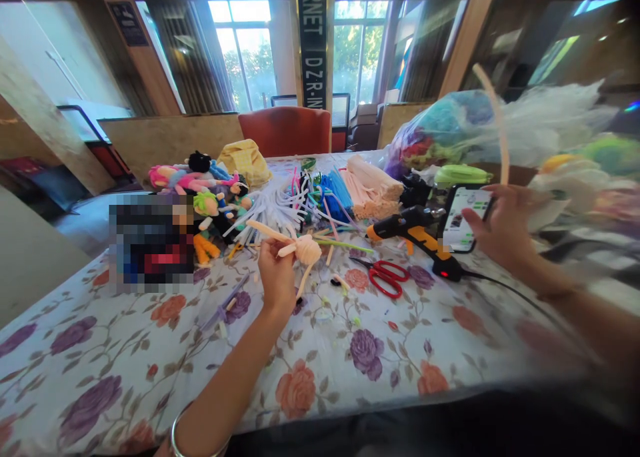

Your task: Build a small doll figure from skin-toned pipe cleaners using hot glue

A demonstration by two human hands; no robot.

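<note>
My left hand is closed on a peach pipe-cleaner figure, a wound ball with loose stems sticking out. My right hand is at the smartphone, its thumb over the lit screen and fingers by the top right edge. A long peach pipe cleaner rises from that hand; whether the fingers also bear the phone's weight I cannot tell. Left of the phone is a black and orange hot glue gun, its red light on. Red-handled scissors lie between my hands.
White pipe cleaners, blue ones and a peach bundle lie at the back. Finished dolls are piled left. Plastic bags stand back right. The glue gun's cable runs right across the flowered tablecloth.
</note>
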